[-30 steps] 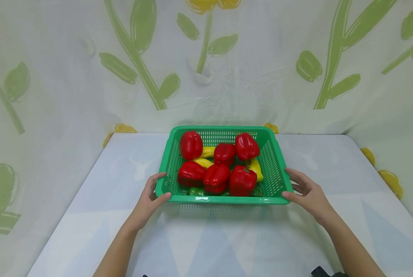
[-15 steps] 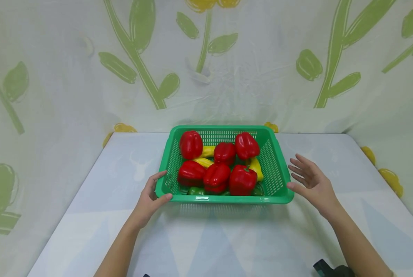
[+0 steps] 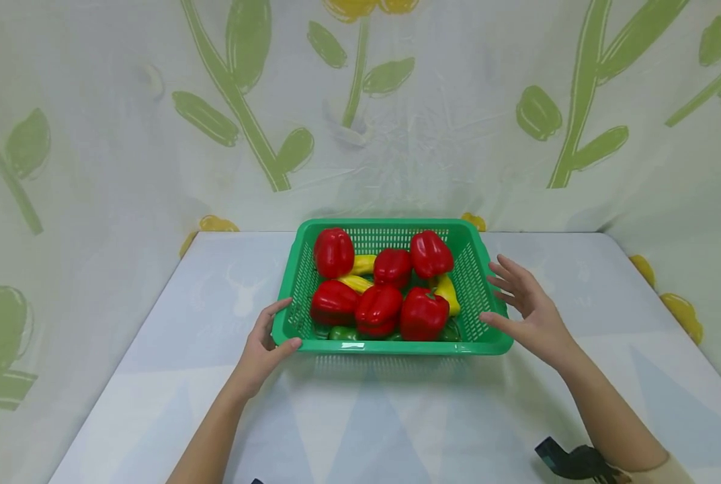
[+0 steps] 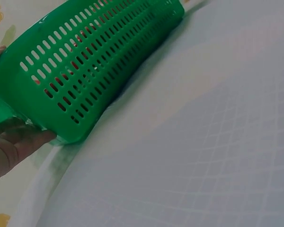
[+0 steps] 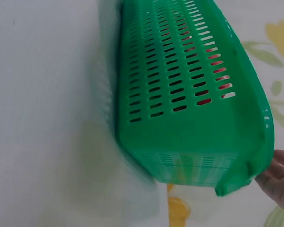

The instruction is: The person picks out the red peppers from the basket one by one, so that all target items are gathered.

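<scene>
A green plastic basket with slotted walls stands on the table. Several red bell peppers lie on top inside it, with banana-like yellow pieces and glossy green pieces partly hidden beneath. My left hand holds the basket's near left corner, thumb at the front rim and fingers along the side. In the left wrist view, those fingers sit against the basket's end. At the right rim my right hand is spread, fingers extended and holding nothing; its thumb overlaps the near right corner.
The table wears a pale cloth with blue triangles. Behind and beside it hangs a white curtain printed with green stems and yellow flowers. A black strap-like device is on the right wrist.
My right hand has let go of the basket's right corner, lifted away to the right, then come back in over the rim with fingers spread. The left hand and basket have hardly moved.
</scene>
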`<state>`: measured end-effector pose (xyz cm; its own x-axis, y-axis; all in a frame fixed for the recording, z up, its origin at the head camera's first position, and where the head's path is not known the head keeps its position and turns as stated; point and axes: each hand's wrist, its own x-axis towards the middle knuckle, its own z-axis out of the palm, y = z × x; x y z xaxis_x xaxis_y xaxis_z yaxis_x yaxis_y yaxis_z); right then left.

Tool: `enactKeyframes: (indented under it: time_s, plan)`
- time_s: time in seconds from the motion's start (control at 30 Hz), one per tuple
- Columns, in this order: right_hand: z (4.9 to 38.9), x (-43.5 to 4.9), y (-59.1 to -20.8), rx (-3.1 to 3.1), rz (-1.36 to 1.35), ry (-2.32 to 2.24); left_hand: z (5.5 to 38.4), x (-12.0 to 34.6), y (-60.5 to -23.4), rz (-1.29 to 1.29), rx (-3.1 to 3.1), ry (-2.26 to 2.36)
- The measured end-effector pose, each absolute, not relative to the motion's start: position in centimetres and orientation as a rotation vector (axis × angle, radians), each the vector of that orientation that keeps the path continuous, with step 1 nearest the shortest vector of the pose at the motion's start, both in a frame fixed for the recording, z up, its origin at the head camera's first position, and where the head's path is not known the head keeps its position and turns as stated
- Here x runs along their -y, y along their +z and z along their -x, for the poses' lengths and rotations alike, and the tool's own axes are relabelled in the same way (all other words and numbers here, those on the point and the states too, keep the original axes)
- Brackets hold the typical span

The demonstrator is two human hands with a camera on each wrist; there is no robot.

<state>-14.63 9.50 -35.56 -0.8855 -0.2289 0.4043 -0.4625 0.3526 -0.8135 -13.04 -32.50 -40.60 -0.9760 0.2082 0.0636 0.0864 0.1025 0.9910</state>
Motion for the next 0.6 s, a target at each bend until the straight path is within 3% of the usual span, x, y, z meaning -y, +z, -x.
enactKeyframes:
  time_s: [0.6]
  plan:
    - [16.5, -6.2, -35.6, 2.611, -0.79, 1.333, 12.8, 32.2, -41.0, -0.282, -2.31, 2.029]
